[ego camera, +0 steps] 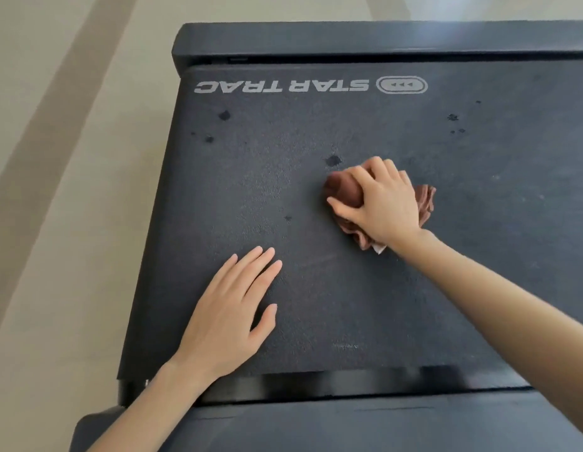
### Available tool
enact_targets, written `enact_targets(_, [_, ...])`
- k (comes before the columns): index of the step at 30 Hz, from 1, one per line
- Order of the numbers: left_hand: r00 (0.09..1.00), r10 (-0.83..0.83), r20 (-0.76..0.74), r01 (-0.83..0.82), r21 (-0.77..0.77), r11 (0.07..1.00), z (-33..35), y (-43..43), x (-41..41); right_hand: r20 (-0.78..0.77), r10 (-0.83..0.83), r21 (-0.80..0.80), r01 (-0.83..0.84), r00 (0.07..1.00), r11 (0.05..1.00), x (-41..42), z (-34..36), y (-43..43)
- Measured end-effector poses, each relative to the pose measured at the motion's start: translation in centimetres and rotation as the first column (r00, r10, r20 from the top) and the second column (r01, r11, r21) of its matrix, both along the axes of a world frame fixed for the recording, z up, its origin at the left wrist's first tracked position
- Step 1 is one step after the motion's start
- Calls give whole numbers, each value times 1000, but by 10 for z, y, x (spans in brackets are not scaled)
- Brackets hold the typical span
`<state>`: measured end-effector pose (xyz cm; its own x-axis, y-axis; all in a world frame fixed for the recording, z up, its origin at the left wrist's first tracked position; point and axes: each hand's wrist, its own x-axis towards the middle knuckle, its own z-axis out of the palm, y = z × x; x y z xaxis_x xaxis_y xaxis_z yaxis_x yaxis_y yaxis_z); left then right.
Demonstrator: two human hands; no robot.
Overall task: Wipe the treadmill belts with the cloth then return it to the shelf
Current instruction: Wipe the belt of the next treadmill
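A black treadmill belt [332, 288] with a grey "STAR TRAC" logo at its far end fills the view. It carries several dark wet spots, one just beyond the cloth. A bunched brown cloth [344, 190] lies on the belt's middle. My right hand [378, 203] grips it from above, fingers curled over the wad, pressing it down on the belt. My left hand [231, 318] rests flat on the belt nearer to me and to the left, fingers straight and together, holding nothing.
A black end cap [348, 37] crosses the far end of the belt. A black frame bar [316, 389] runs along the near edge. Pale beige floor [71, 158] lies to the left of the treadmill.
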<state>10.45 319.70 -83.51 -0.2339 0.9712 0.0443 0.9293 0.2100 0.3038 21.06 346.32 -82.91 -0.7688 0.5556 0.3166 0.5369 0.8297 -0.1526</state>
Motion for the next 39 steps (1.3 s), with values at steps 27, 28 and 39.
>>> enact_targets(27, [973,229,42,-232,100,968,-3,-69,-42,53,-29,-21,30,998,999,-139,-2,-49])
enact_targets(28, [972,233,39,-236,92,967,-2,-69,-43,64,-59,-19,60,996,998,-146,-2,-47])
enact_targets(39, [931,364,25,-364,-15,931,-1,-132,-3,-28,416,-56,-417,909,907,-14,0,-222])
